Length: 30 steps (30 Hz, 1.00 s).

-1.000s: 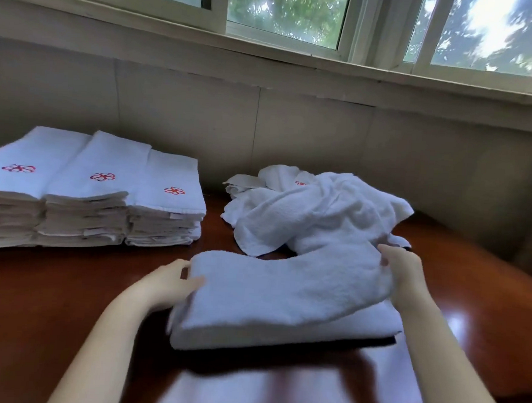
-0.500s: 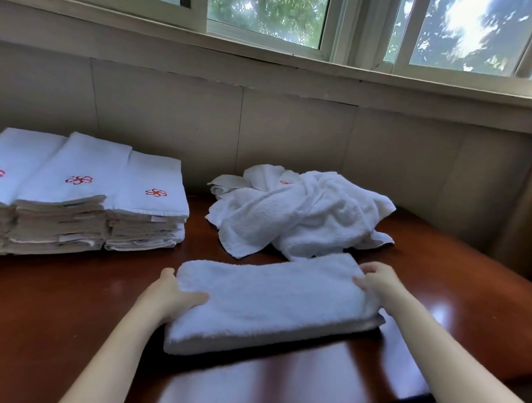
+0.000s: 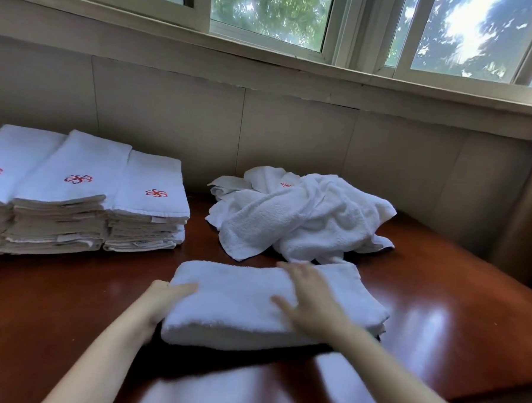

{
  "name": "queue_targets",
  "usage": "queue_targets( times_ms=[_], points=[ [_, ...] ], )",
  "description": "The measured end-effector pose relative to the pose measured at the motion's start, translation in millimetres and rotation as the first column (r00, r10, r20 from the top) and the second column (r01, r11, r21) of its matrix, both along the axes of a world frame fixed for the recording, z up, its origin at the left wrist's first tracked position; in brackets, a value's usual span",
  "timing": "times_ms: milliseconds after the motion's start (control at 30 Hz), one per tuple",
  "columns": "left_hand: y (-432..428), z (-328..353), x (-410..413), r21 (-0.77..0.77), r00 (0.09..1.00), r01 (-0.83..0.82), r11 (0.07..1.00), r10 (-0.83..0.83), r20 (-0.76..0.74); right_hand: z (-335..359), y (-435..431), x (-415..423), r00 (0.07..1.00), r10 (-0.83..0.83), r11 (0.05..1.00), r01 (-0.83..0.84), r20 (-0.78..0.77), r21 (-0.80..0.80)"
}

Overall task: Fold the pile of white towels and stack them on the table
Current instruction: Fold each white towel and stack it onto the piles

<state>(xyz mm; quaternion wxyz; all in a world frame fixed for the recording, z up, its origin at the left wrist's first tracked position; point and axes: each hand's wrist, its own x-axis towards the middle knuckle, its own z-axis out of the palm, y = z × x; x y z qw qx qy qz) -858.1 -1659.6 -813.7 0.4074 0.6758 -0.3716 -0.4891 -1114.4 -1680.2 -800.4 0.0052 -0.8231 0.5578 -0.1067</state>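
- White terry towel (image 3: 247, 305), folded into a band, lies on the glossy red-brown wooden table (image 3: 452, 319). The right hand (image 3: 309, 299) presses it with fingers spread flat, holding nothing.
- Left hand (image 3: 164, 300): thumb over the towel's left end, apparently pinching it; fingers hidden beneath.
- Step: smoothing the fold. Next, probably a further fold or a transfer to the stacks of folded white towels (image 3: 83, 198); keep the layers aligned.
- Crumpled heap of white towels (image 3: 304, 218) behind: count unreadable. The leftmost stack is cut off.

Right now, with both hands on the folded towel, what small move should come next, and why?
Probably sweep the right hand flat toward the right end of the folded towel while the left hand grips its left end. The right hand lies open mid-towel, the top layer looks puffy, and the stacks sit apart at the left.
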Motion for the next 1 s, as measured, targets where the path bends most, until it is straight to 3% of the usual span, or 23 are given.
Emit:
queue_targets(
  times_ms=[67, 167, 233, 267, 300, 333, 367, 400, 433, 467, 500, 567, 600, 667, 733, 800, 900, 1000],
  points=[
    [-1.6, 10.0, -5.9, -0.029, 0.979, -0.100, 0.995, 0.093, -0.183, -15.0, 24.5, 40.1, 0.979, 0.196, 0.958, -0.204, 0.060, 0.201],
    [1.2, 26.4, -13.5, -0.142, 0.894, -0.094, 0.985, 0.021, -0.447, -23.8, 34.6, 78.3, 0.992, 0.101, 0.992, -0.106, 0.075, 0.070],
    [6.3, 36.5, -11.7, -0.275, 0.830, -0.032, 0.961, -0.128, -0.542, -5.1, 27.5, 87.7, 0.950, -0.012, 0.999, 0.024, 0.312, -0.034],
    [7.8, 40.5, -9.7, -0.339, 0.824, -0.029, 0.940, -0.169, -0.541, 8.5, 24.9, 91.3, 0.886, -0.009, 0.998, 0.035, 0.464, -0.047],
    [8.6, 44.3, -8.0, -0.404, 0.842, -0.041, 0.914, -0.186, -0.507, 24.5, 24.7, 94.1, 0.783, 0.002, 0.999, 0.028, 0.622, -0.039],
    [8.8, 46.0, -5.5, -0.466, 0.889, -0.052, 0.883, -0.172, -0.425, 40.0, 24.2, 96.0, 0.614, -0.019, 1.000, 0.024, 0.789, 0.005],
    [8.9, 47.6, -2.3, -0.516, 0.942, -0.056, 0.855, -0.126, -0.312, 56.0, 23.4, 96.3, 0.359, -0.084, 0.996, -0.003, 0.929, 0.091],
    [9.0, 49.0, 2.0, -0.545, 0.981, -0.036, 0.837, -0.075, -0.180, 71.3, 20.7, 94.1, 0.077, -0.192, 0.977, -0.082, 0.978, 0.198],
    [11.5, 51.5, 6.2, -0.552, 0.997, 0.035, 0.833, -0.065, -0.035, 84.1, 15.0, 89.3, -0.145, -0.307, 0.941, -0.194, 0.940, 0.277],
    [15.0, 52.7, 12.8, -0.526, 0.986, 0.165, 0.835, -0.133, 0.100, 95.2, 8.6, 82.7, -0.271, -0.394, 0.903, -0.295, 0.878, 0.314],
    [18.9, 53.5, 22.0, -0.467, 0.948, 0.318, 0.825, -0.258, 0.188, 101.9, 0.5, 74.8, -0.340, -0.439, 0.878, -0.361, 0.832, 0.315],
    [27.7, 54.4, 41.9, -0.339, 0.865, 0.502, 0.796, -0.458, 0.205, 97.7, -13.6, 62.0, -0.414, -0.436, 0.893, -0.306, 0.799, 0.330],
    [30.9, 54.1, 50.3, -0.305, 0.852, 0.524, 0.796, -0.501, 0.156, 86.0, -18.8, 56.3, -0.421, -0.420, 0.908, -0.207, 0.804, 0.365],
    [33.9, 47.7, 60.2, -0.202, 0.849, 0.528, 0.825, -0.520, 0.093, 45.5, -24.3, 42.0, -0.326, -0.459, 0.878, -0.029, 0.826, 0.477],
    [33.3, 38.2, 60.1, 0.008, 0.797, 0.535, 0.845, -0.508, 0.326, 2.0, -24.1, 21.5, -0.194, -0.566, 0.807, 0.068, 0.801, 0.587],
    [31.5, 29.7, 59.3, 0.198, 0.686, 0.454, 0.869, -0.483, 0.544, -25.9, -25.9, -0.1, -0.138, -0.603, 0.763, 0.188, 0.786, 0.619],
    [30.3, 26.8, 65.1, 0.251, 0.674, 0.416, 0.874, -0.482, 0.559, -31.2, -31.5, -13.7, -0.018, -0.602, 0.750, 0.331, 0.798, 0.573],
    [34.7, 26.2, 71.9, 0.209, 0.654, 0.435, 0.876, -0.467, 0.595, -19.9, -24.9, 0.6, 0.223, -0.644, 0.759, 0.312, 0.732, 0.572]
  ],
)
